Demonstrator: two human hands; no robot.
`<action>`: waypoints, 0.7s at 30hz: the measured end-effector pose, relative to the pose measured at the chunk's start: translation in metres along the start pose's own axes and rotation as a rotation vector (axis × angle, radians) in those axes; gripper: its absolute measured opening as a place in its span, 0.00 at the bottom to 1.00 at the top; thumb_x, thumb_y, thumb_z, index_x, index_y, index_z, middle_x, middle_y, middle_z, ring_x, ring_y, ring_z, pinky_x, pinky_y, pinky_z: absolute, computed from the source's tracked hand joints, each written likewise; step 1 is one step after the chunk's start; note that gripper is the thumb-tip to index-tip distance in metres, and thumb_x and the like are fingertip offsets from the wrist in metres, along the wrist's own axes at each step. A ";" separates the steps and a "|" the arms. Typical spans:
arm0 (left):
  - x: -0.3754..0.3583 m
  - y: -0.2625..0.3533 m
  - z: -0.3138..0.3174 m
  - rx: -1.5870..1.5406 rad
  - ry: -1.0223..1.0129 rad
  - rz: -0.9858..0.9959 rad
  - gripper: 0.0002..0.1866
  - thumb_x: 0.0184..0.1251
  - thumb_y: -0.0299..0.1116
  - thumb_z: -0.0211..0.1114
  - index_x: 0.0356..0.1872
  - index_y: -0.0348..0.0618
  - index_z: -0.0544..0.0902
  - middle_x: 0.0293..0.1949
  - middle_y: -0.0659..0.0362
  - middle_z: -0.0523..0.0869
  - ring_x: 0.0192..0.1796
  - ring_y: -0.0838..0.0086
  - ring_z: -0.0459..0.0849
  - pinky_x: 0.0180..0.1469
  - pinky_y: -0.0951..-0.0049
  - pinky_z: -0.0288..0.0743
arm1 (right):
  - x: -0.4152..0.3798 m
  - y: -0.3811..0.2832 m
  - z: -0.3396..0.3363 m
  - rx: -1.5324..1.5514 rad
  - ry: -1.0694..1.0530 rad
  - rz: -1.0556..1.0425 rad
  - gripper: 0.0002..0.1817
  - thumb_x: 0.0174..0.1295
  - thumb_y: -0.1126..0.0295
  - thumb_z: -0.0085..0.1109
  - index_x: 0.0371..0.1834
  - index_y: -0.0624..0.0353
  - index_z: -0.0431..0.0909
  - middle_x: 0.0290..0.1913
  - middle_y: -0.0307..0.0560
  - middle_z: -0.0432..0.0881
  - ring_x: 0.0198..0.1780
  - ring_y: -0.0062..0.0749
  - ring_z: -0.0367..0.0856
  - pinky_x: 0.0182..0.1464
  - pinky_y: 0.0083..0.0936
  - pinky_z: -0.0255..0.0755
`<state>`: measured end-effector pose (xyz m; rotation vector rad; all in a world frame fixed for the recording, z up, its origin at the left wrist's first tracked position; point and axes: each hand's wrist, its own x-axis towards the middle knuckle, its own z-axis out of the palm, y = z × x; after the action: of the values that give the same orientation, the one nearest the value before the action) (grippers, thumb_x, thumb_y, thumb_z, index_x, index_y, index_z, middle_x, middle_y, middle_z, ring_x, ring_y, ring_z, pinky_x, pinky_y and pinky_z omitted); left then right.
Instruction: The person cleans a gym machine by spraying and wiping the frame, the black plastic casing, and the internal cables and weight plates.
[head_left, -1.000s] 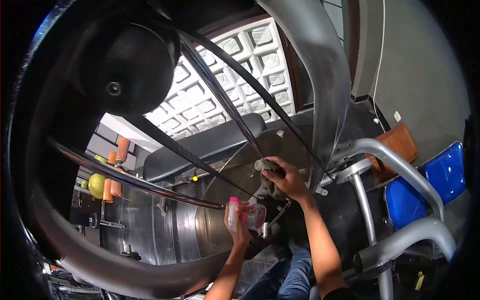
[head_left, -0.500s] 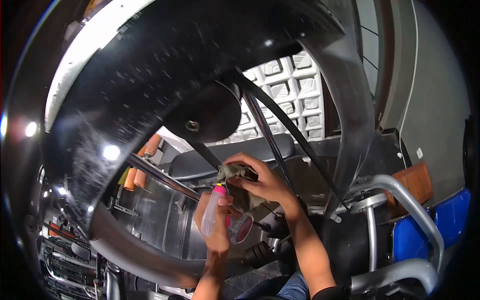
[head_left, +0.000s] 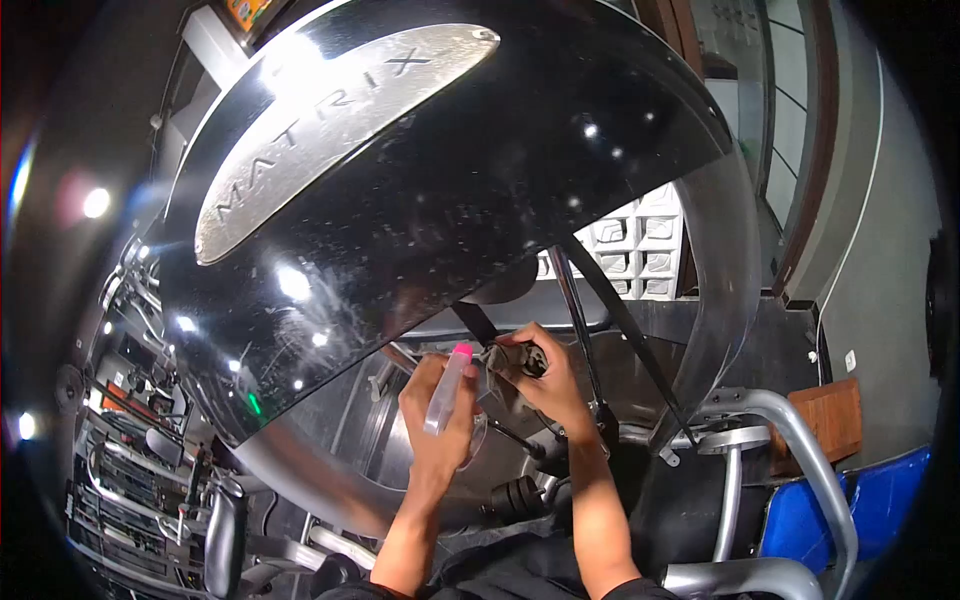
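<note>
My left hand (head_left: 437,412) is wrapped round a spray bottle (head_left: 446,398) with a pink nozzle and a pale, translucent head. Most of the bottle's clear body is hidden behind that hand. The nozzle points away from me, close beside a crumpled grey-olive cloth (head_left: 508,392). Bunched in the fingers of my right hand (head_left: 550,390), the cloth hangs down a little below them. Both hands are below the lower edge of a large glossy black machine cover (head_left: 440,220), which has pale specks and smears on it.
A silver MATRIX plate (head_left: 330,135) sits on the cover. Grey tubes (head_left: 790,420) curve at the right, beside a blue panel (head_left: 890,505) and a wooden block (head_left: 825,425). A dark strap (head_left: 630,335) and a chrome rod (head_left: 578,325) run behind my hands. More gym machines stand at left.
My view has shifted so that the MATRIX plate now shows. The bottle has come more upright in view and hides more of its body. Both hands keep their hold, close together.
</note>
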<state>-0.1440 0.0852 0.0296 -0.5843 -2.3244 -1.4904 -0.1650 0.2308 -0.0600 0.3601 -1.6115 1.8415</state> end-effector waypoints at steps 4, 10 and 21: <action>0.006 0.007 -0.001 0.145 0.030 0.069 0.11 0.61 0.31 0.67 0.26 0.35 0.77 0.19 0.54 0.75 0.21 0.73 0.73 0.25 0.70 0.64 | -0.011 0.008 0.002 0.028 0.026 0.047 0.16 0.53 0.80 0.68 0.47 0.64 0.80 0.45 0.45 0.86 0.49 0.30 0.84 0.53 0.26 0.74; 0.012 0.013 0.007 0.191 0.064 0.115 0.11 0.57 0.33 0.70 0.26 0.37 0.80 0.17 0.56 0.76 0.20 0.73 0.75 0.26 0.71 0.67 | -0.010 0.001 -0.002 0.086 0.016 0.104 0.16 0.56 0.78 0.69 0.49 0.64 0.80 0.48 0.45 0.85 0.52 0.25 0.83 0.55 0.24 0.74; 0.006 0.004 -0.012 0.024 -0.006 -0.037 0.26 0.69 0.55 0.61 0.35 0.35 0.80 0.28 0.59 0.81 0.21 0.74 0.84 0.24 0.76 0.68 | 0.038 -0.061 0.023 -0.150 0.142 -0.004 0.13 0.65 0.67 0.65 0.47 0.65 0.80 0.43 0.52 0.82 0.45 0.45 0.81 0.49 0.33 0.73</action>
<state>-0.1465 0.0768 0.0401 -0.5425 -2.3670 -1.4763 -0.1603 0.2214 0.0146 0.1619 -1.6361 1.6914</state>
